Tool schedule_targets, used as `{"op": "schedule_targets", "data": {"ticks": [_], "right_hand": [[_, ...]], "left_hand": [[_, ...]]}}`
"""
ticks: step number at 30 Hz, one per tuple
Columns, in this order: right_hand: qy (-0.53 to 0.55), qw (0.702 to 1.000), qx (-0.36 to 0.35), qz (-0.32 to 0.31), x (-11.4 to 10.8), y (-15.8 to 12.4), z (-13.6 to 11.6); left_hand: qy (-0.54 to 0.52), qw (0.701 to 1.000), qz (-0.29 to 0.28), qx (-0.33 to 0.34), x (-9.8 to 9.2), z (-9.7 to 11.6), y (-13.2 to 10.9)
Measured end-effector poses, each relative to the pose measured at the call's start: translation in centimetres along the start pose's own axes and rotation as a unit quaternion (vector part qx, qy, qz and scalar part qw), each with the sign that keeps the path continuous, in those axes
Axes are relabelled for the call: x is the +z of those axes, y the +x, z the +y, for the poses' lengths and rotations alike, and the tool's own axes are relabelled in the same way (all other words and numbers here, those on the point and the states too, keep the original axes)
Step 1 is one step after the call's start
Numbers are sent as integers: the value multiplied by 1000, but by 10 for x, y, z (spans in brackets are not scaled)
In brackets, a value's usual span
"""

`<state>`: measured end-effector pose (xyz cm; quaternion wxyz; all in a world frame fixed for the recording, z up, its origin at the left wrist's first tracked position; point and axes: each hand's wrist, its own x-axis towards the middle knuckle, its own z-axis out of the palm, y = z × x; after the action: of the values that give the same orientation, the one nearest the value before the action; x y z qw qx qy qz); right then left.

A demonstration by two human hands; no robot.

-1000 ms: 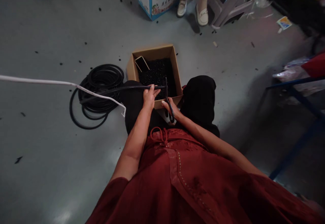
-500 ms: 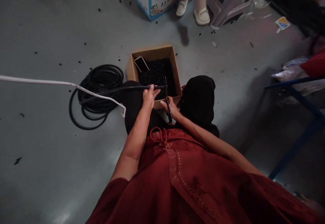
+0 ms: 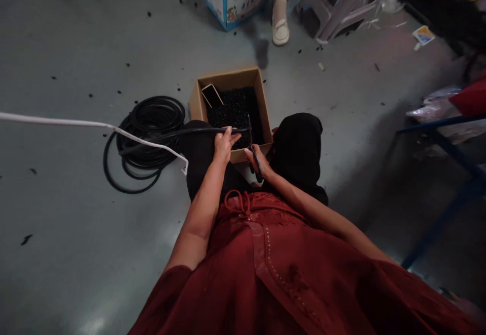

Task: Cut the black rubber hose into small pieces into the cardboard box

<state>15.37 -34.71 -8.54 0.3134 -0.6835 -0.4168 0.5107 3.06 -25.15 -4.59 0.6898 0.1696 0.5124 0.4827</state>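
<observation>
Head view, looking on from nearby: the left hand (image 3: 223,145) pinches a black ribbed tube (image 3: 201,130) between thumb and fingers, its free end over the near part of the cardboard box (image 3: 196,103). Right hand (image 3: 263,164) is wrapped about the scissors (image 3: 256,162), at the box's near edge, blades upright beside the tube's tip. Progress, by my judgement: well under way; small black pieces (image 3: 232,103) cover the box's bottom, looking like cut bits of tubing. Plenty seems left, since a thick coil (image 3: 152,112) lies on the floor left of the box, with the held length running from it. A dark, pale-rimmed slab (image 3: 211,95), perhaps a phone, leans in the box's far left corner. Hard to make out: whether the blades have closed on the tube, how deep the pieces lie, and the fingers within the scissor handles. Beyond the box, a co-worker's leg and shoe (image 3: 281,32) are cut off above by the frame.
</observation>
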Motion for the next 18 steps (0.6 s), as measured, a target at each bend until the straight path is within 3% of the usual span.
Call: {"op": "schedule_targets", "data": {"ticks": [18], "right_hand": [[-63,997,15,40,-8,-4,-8]], "left_hand": [[-5,1000,28,-12,1,-6,-1]]}}
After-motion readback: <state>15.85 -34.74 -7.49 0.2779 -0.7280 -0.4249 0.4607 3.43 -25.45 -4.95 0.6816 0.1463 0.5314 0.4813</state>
